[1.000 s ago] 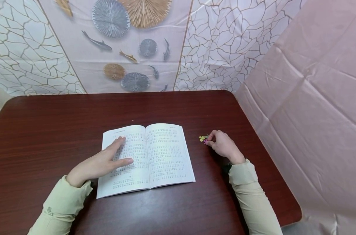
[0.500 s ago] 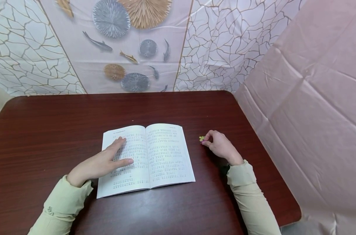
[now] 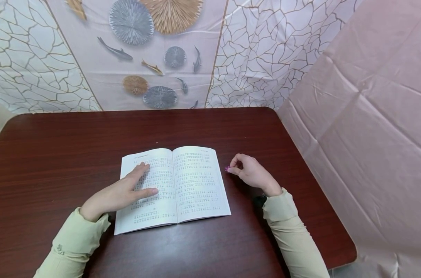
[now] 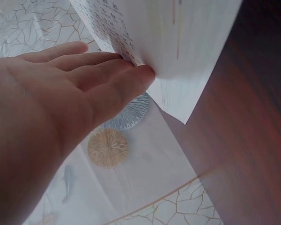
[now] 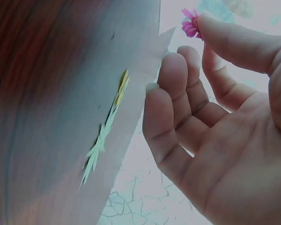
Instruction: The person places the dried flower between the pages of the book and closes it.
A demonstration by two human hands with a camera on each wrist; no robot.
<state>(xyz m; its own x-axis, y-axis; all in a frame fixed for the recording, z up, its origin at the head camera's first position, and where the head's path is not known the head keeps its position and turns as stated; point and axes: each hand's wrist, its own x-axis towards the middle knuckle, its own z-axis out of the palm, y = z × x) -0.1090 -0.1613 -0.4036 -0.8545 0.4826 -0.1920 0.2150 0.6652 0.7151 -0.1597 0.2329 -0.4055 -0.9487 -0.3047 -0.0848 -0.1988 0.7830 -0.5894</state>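
Note:
An open book (image 3: 200, 185) with printed pages lies in the middle of the table. My left hand (image 3: 114, 195) rests on its left page, fingers and thumb stretched out; the left wrist view shows the fingertips at the paper. Just right of the book, my right hand (image 3: 255, 174) pinches a small magenta flower (image 5: 191, 23) between thumb and index finger, the other fingers loosely curled. Flat on the table below that hand, a yellow flower sprig with green leaves (image 5: 103, 136) shows in the right wrist view; the hand hides it in the head view.
The dark red-brown wooden table (image 3: 75, 135) has rounded corners. A patterned cloth (image 3: 154, 58) hangs behind it, and a plain pinkish cloth (image 3: 377, 127) hangs along the right side.
My right hand has moved left toward the book with the magenta flower. The yellow flower, visible earlier beside its fingertips, is now behind the hand. My left hand has stayed on the page.

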